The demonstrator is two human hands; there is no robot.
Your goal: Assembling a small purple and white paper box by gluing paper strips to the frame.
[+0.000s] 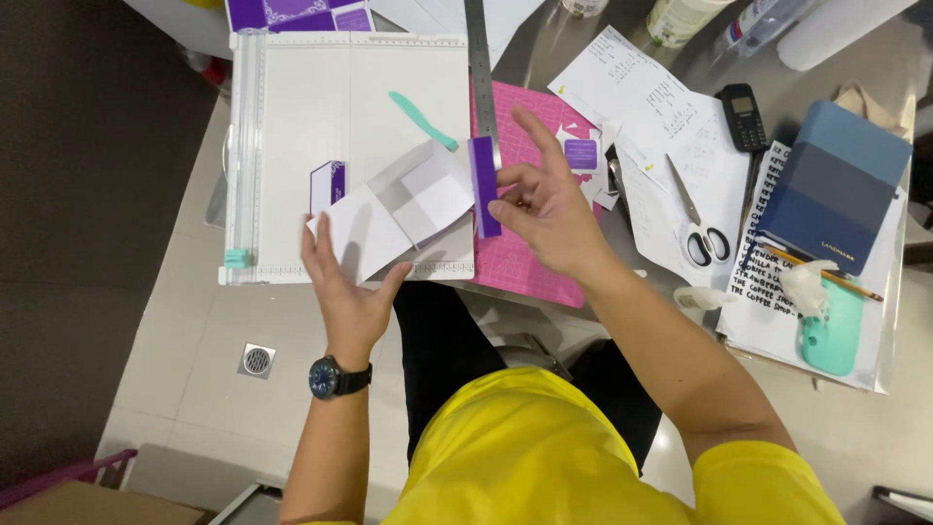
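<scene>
My right hand pinches the purple edge of a folded white card piece between thumb and fingertips, while my left hand, fingers spread and loose, steadies its lower flap. The card sits on the white scoring board, beside a teal folding tool, a metal ruler and a pink cutting mat; scissors lie well apart, on papers to the right.

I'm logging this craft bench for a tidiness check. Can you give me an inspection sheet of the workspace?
Surface: grey table, crowded.
Job's things: white folded card with purple flap, lying on white scoring board.
Clutter: scissors, metal ruler, teal folding tool, pink cutting mat, blue book, phone, papers.
Grippers: left hand on the card; right hand pinching the flap.
Cables: nothing seen.
Surroundings: tiled floor, drain.
</scene>
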